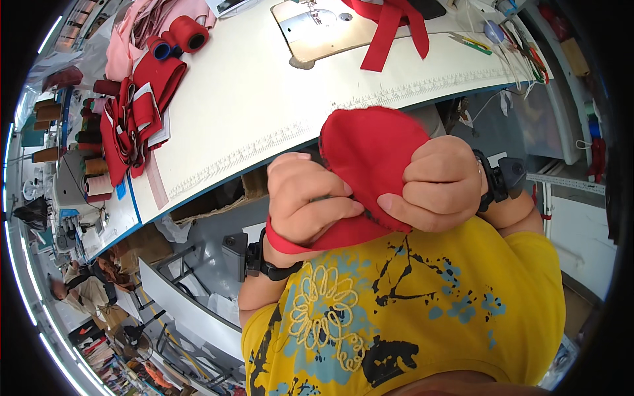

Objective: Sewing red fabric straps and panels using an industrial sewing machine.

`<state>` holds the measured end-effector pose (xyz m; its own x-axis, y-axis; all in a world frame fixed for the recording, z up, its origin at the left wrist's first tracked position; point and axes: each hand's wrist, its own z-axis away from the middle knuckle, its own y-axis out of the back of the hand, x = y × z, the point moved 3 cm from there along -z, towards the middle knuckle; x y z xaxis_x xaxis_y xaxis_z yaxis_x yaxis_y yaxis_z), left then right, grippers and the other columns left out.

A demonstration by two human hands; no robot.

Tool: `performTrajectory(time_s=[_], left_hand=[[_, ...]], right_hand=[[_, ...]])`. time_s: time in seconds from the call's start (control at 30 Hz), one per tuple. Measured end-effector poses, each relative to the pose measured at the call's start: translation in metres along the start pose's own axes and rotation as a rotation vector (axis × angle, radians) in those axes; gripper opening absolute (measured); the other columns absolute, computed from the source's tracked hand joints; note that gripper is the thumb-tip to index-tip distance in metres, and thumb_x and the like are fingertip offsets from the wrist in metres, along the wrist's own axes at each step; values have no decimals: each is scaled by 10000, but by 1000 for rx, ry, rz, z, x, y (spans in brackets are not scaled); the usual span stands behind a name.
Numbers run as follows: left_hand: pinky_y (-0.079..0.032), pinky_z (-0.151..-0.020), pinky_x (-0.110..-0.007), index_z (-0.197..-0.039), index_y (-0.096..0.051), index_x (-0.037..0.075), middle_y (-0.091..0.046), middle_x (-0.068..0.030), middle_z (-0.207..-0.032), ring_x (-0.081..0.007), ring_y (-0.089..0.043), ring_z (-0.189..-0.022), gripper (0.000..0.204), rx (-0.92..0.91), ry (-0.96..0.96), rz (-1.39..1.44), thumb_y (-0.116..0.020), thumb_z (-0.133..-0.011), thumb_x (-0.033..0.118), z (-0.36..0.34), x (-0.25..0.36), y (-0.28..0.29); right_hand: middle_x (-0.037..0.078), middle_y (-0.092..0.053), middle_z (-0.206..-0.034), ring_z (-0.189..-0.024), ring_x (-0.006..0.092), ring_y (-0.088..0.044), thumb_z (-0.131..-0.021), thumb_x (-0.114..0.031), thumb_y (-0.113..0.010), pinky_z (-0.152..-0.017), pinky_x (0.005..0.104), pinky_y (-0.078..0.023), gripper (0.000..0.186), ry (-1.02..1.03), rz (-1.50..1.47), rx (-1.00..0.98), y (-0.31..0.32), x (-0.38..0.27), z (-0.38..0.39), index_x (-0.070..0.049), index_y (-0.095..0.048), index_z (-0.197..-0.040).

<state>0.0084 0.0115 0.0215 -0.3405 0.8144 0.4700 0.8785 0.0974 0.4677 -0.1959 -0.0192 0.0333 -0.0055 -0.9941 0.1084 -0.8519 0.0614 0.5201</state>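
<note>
Both my hands hold a red piece of cloth (370, 142) in front of my chest, just off the table's front edge. Its upper part is rounded, and a darker edge runs between my hands. My left hand (307, 198) is closed on it, with a red strip of the same cloth passing below the wrist. My right hand (442, 185) grips the other side, its fingers curled and the thumb pressed along the edge. The fingers cover part of the cloth, so how its layers join is hidden.
A white sewing table (244, 105) with a printed ruler edge lies ahead. On it are a sewing machine plate (310, 46), red strips (389, 39), red thread spools (188, 34), a pile of red cloth (135, 119) and snips (472, 43). A white-topped bench (188, 310) stands at left.
</note>
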Motion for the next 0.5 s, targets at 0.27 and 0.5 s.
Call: performTrajectory(time_s=[0.27, 0.5], left_hand=[[-419, -888, -375, -928, -703, 188, -644, 34, -954, -138, -582, -852, 259, 31, -143, -169, -737, -679, 121, 5, 13, 12], [-428, -894, -369, -937, -700, 180, -649, 25, -974, -149, -594, -857, 268, 50, -180, -198, -746, -682, 113, 7, 9, 11]], right_hand=[[-4, -556, -864, -711, 150, -559, -686, -30, -715, -537, 257, -470, 230, -36, -33, 37, -5, 2, 4, -55, -712, -915], [-1, -557, -901, -727, 149, -562, -688, -26, -709, -546, 255, -470, 252, -38, -34, 36, -7, 2, 4, -55, -716, -939]])
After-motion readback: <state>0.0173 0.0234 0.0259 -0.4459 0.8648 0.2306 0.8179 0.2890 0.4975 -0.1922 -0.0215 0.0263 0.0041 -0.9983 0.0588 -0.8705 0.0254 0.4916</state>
